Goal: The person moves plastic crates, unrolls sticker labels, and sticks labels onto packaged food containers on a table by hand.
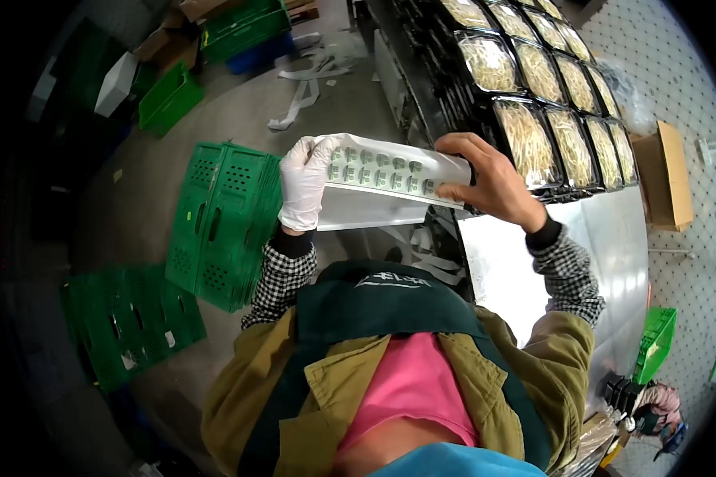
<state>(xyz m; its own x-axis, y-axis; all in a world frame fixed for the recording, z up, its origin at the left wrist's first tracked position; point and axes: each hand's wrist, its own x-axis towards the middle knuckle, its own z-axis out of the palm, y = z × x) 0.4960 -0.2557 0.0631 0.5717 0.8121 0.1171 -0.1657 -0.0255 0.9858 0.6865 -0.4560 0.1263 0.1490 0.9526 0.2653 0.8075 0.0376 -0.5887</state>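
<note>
A white sheet of stickers (378, 168), with rows of small green printed labels, is stretched in front of my chest. My left hand (305, 179), in a white glove, is closed around its left end. At the other end is my bare right hand (489, 176), fingers over the upper edge and thumb on the lower labels, gripping the strip across its width. A white backing strip (374, 213) hangs below the sheet. Just beyond my right hand, black trays (527, 143) of pale, sprout-like strands under clear film stand in stacks.
A metal table (605, 246) lies to the right, under the stacked trays. Green folded crates (224, 222) stand on the left, with more green crates (171, 99) behind. Paper strips (304, 91) litter the floor. A cardboard box (664, 179) and another person (656, 409) are at far right.
</note>
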